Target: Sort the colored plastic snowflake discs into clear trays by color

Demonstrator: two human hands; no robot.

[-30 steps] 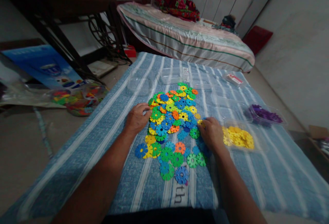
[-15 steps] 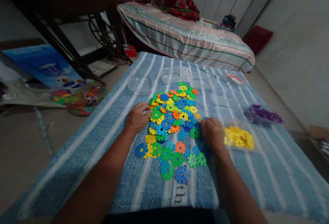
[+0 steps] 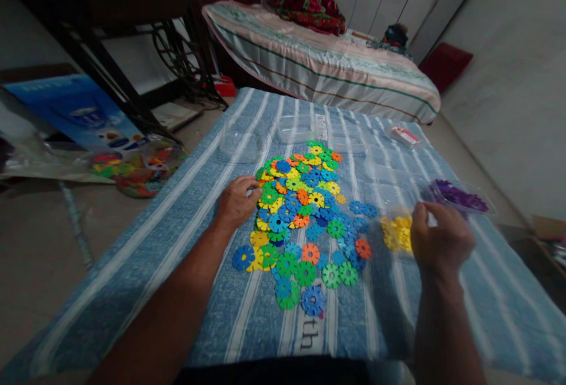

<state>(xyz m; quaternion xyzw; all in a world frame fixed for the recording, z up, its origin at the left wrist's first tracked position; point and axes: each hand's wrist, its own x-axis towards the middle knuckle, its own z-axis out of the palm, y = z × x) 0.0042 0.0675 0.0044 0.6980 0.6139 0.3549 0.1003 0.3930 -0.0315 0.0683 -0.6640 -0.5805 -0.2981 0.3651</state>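
Notched plastic discs (image 3: 292, 214) in blue, green, yellow and orange lie in a spread-out pile on the striped cloth. At the pile's left edge rests my left hand (image 3: 239, 201), thumb and fingers drawn together beside the green and yellow discs; what is between the fingertips is hidden. My right hand (image 3: 442, 237) is over the right part of a clear container of yellow discs (image 3: 397, 230), covering some of them. Its fingers are curled, and I cannot make out anything in them.
A clear tub of purple discs (image 3: 460, 194) stands at the right. Several clear tubs (image 3: 297, 130) line the far side of the cloth. A small red-and-white pack (image 3: 404, 135) lies at far right. Beyond is a bed (image 3: 327, 66); bags of coloured pieces (image 3: 141, 175) sit at left.
My right hand has moved right, from the pile's right edge to the yellow container, uncovering blue discs and an orange one. My left hand stays in place.
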